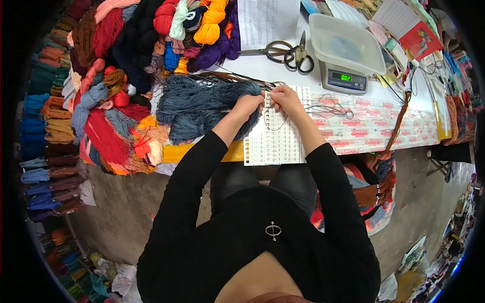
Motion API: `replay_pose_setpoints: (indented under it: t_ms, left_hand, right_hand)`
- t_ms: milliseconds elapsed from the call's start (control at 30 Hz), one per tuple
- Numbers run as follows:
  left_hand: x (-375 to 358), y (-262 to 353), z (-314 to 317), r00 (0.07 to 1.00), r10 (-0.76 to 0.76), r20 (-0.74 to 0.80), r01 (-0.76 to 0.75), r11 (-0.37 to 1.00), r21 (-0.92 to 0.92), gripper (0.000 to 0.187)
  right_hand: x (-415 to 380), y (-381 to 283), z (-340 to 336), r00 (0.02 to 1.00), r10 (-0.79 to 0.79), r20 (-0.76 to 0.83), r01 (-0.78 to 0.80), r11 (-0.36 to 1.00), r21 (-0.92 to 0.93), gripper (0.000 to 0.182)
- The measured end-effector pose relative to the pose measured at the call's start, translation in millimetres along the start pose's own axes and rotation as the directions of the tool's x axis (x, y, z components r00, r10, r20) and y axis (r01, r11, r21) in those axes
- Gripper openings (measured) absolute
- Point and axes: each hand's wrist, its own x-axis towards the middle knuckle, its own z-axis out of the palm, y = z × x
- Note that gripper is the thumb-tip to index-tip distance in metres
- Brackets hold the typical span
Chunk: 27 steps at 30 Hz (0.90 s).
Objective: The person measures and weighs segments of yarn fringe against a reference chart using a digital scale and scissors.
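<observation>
Blue-grey yarn (199,103) strand pinched by both left hand (247,105) and right hand (285,97) over the sample card (275,139), only left-column holes filled, most rows empty.

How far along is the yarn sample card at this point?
Done: the white sample card shows small loops down its left edge, though how many holes are filled is too small to tell. In hand: the left hand and right hand meet at the card's top, working a thin strand beside the blue-grey yarn bundle. Left: most of the card's rows look bare.
</observation>
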Motion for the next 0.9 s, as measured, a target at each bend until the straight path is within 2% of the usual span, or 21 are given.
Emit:
replay_pose_setpoints:
  t_ms: [133,233,333,533,633,733,833,867,900]
  left_hand:
    - [1,1,2,1.000,0.012,-0.011,-0.012,1.000,0.007,0.020]
    - [-4,7,4,1.000,0.004,-0.023,-0.001,0.994,0.106,0.022]
    - [5,1,2,0.999,0.009,-0.031,-0.005,0.993,0.115,0.021]
    - [3,7,7,0.998,-0.023,-0.060,0.034,0.979,0.200,0.024]
    - [9,0,7,0.997,0.064,-0.048,-0.046,0.949,0.312,0.035]
    - [18,-6,0,0.993,0.114,0.030,-0.109,0.789,0.604,0.044]
    - [25,-12,-23,0.962,0.272,0.032,-0.176,0.522,0.835,0.051]
    - [7,8,-27,0.976,0.193,-0.100,-0.092,0.782,0.617,0.045]
    - [7,19,-37,0.989,0.029,-0.147,0.006,0.973,0.233,0.037]
  right_hand:
    - [-3,1,-4,0.998,0.012,0.066,-0.019,0.994,0.111,0.017]
    - [5,9,-4,0.997,0.044,0.058,-0.048,0.996,0.070,0.016]
    - [10,14,-2,0.999,0.030,-0.032,-0.028,0.998,0.058,0.017]
    - [5,8,5,0.992,0.019,-0.127,-0.038,0.988,-0.150,0.019]
    - [10,13,5,0.994,-0.003,-0.106,-0.016,0.984,-0.176,0.020]
    - [6,11,8,0.991,0.016,-0.134,-0.049,0.966,-0.253,0.020]
    - [-4,8,14,0.974,-0.086,-0.208,-0.021,0.885,-0.465,0.021]
    - [-4,8,13,0.979,-0.081,-0.189,-0.025,0.865,-0.500,0.021]
    - [-5,8,13,0.978,-0.079,-0.192,-0.030,0.860,-0.510,0.021]
